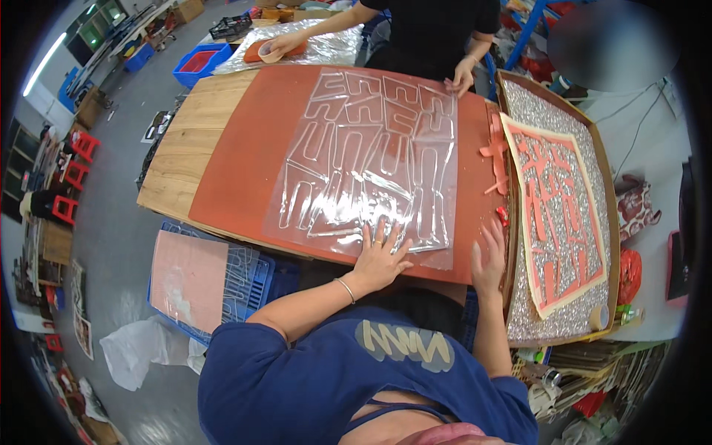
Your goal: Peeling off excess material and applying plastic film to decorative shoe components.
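Clear sheet (371, 159) lies on the red sheet (241, 148), toward the right edge of the table (174, 156). It runs from near the table's far edge to near its close edge. Long U-shaped and angular outlines cover it; you cannot tell whether they are raised, cut or drawn.

Your left hand (382, 259) is palm down, fingers spread, on the clear sheet's near edge; it presses and grips nothing. Your right hand (487, 263) is open and empty by the red sheet's near right corner; contact with the surface is unclear.

Progress, as judged: the clear sheet is laid out over the red, its far end looking fairly flat. Bright, wavy glare at your end suggests smoothing or lining up is left. No tape shows along its edges, so fixing it probably remains too.

Opposite you, a co-worker's hand (463, 76) is at the clear sheet's far right corner; the grip there is too small to tell. Their other hand (276, 46) holds a tan ring (270, 52), probably tape, beyond the table's far edge.

Red scraps (495, 152) lie along the table's right edge. Beyond that, a tray (611, 245) carries a cream-bordered panel (552, 215) with red shapes, and a tape roll (599, 317) at its near right corner.
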Action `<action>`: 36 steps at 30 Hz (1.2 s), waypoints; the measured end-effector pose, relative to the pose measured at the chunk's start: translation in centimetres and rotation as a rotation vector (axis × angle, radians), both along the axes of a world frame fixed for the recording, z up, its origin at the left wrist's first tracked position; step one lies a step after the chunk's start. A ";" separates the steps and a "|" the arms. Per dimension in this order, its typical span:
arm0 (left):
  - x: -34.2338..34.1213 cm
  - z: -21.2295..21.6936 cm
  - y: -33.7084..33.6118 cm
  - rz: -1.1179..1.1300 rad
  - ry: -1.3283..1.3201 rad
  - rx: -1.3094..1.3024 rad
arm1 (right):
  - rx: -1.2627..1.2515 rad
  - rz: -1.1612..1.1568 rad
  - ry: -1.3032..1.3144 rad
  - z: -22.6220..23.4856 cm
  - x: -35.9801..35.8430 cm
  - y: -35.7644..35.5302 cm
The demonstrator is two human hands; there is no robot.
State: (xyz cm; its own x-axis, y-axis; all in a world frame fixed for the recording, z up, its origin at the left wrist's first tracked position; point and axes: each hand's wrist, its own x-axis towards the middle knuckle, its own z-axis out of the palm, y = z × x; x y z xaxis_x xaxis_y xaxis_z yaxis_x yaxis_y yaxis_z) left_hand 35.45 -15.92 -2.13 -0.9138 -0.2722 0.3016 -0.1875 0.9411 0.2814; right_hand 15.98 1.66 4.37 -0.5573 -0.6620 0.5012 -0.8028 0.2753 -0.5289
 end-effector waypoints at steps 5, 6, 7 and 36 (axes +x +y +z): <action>0.6 0.5 -0.8 -0.004 -0.002 0.015 | -0.197 0.167 -0.007 0.5 -0.3 -10.4; 0.3 0.6 -0.7 -0.016 -0.004 0.013 | 0.141 0.254 -0.003 -1.8 -1.0 -11.7; 0.1 0.7 -0.5 -0.018 -0.006 0.005 | 0.481 0.341 -0.003 -2.7 -1.2 -12.6; 1.5 -0.1 -15.5 0.646 -0.260 -0.006 | -0.132 0.298 0.254 -5.9 -0.2 -18.8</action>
